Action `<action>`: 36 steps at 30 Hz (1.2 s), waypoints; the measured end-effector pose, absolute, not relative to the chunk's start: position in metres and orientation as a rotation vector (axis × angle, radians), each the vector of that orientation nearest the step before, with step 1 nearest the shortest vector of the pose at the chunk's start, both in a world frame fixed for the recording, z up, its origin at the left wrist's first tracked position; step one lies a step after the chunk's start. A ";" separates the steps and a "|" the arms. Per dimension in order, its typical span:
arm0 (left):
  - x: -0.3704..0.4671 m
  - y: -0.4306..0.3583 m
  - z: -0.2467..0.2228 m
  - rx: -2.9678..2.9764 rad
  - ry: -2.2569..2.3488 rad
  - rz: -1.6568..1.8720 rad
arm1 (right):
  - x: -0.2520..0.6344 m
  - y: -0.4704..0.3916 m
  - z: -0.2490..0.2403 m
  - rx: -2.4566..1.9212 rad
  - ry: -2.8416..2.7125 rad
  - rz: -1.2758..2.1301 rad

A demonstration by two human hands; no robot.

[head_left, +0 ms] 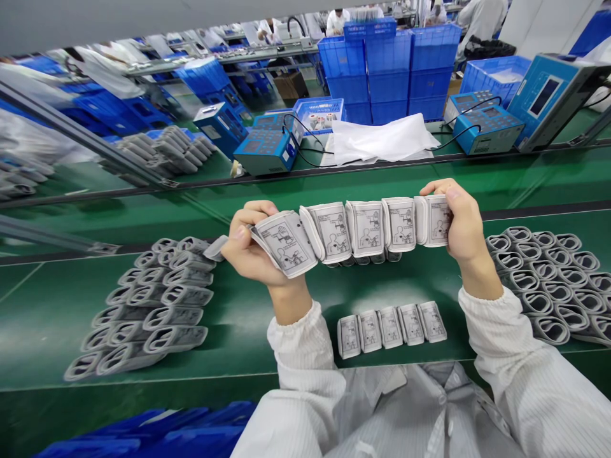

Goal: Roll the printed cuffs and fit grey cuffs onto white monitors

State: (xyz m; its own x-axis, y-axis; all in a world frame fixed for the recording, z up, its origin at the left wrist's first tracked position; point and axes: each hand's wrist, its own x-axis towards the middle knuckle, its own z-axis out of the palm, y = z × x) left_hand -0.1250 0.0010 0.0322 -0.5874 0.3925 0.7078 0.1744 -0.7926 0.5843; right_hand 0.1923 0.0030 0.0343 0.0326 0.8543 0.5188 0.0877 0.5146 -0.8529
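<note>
Between my two hands hangs a row of several grey wrist blood pressure cuffs point(365, 229), rolled flat, with printed drawings facing me. At the row's left end, my left hand point(255, 248) is closed around the outermost cuff, which tilts toward me. My right hand point(461, 222) grips the cuff at the right end, thumb and fingers pressing inward. Below, a second row of cuffs point(391, 327) lies on the green work surface point(267, 343), close to my body. Behind the held row, more cuffs show only at their lower edges.
Rolled cuffs stand in stacks at left point(147, 305) and right point(554, 286). Beyond are blue testing devices point(267, 143) with black cables, a white sheet point(382, 140), and stacked blue crates point(389, 76). People in white work farther back. A metal rail point(86, 121) slants at left.
</note>
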 end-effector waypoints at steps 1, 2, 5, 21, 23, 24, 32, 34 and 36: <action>-0.125 0.001 0.032 1.341 0.954 2.515 | 0.193 0.004 0.033 -0.856 -1.432 0.717; -0.125 0.001 0.032 1.324 0.953 2.513 | 0.193 0.004 0.033 -0.844 -1.429 0.709; -0.125 0.001 0.030 1.319 0.971 2.494 | 0.192 0.005 0.033 -0.853 -1.419 0.710; -0.128 0.001 0.029 1.308 0.890 2.475 | 0.190 0.000 0.038 -0.823 -1.448 0.701; -0.129 0.002 0.028 1.308 0.907 2.485 | 0.190 0.000 0.038 -0.837 -1.441 0.713; -0.129 0.003 0.028 1.306 0.929 2.483 | 0.190 0.000 0.038 -0.828 -1.435 0.721; -0.113 -0.009 0.037 1.345 0.869 2.537 | 0.189 -0.003 0.043 -0.965 -1.582 0.460; -0.108 -0.015 0.041 1.378 0.911 2.516 | 0.188 -0.003 0.043 -1.018 -1.587 0.423; -0.106 -0.017 0.043 1.399 0.951 2.498 | 0.187 -0.003 0.043 -1.036 -1.589 0.435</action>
